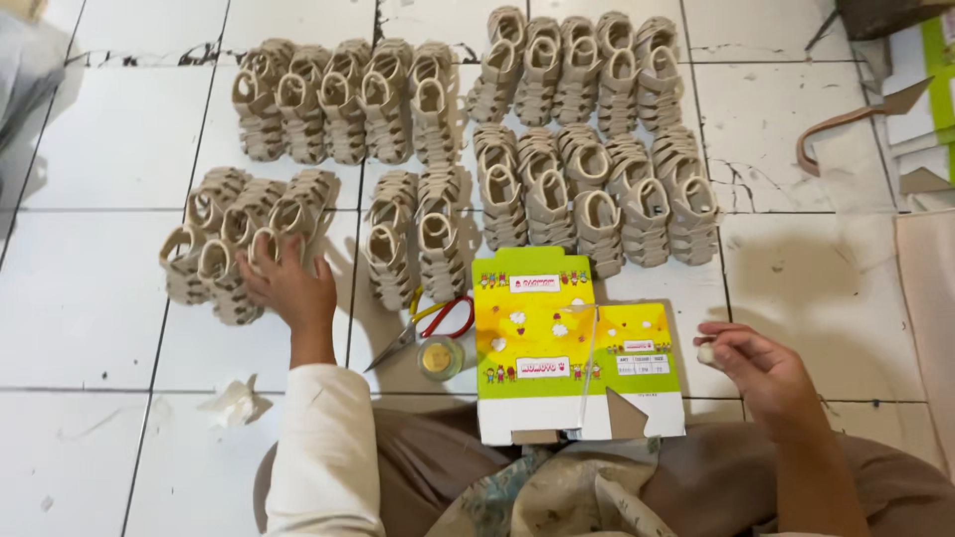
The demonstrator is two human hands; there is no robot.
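**Left hand on sandal cluster, right hand pinching a small white bit**

The person sits on the tiled floor (80, 298). The left hand (288, 283) reaches forward to the leftmost sandal cluster (234, 234), near the floor's left side. Its fingers are spread and laid over the nearest beige sandals, touching them. No closed grip shows.

The right hand (758, 366) hovers off to the right, clear of the floor. Thumb and fingertips pinch a small white piece (706, 353); what it is can't be told.

A flat folded box (557, 343), yellow and green, lies just ahead of the lap between the two hands. Scissors (423, 326) with red and yellow handles and a small round tin (440, 358) sit just left of the box. A crumpled tissue (237, 403) lies near left.

More sandals stand in rows:
- A far-left row (343, 99).
- A far-middle row (577, 70).
- A middle block (597, 194) touching the box's far edge.
- A short stack (418, 239) beside the scissors.

Judgement: the step in hand looks like picking sandals from the left cluster. Lifting any out would call for the left fingers to close round them without knocking the tightly packed neighbours. The right hand is occupied, so it is a one-hand lift.
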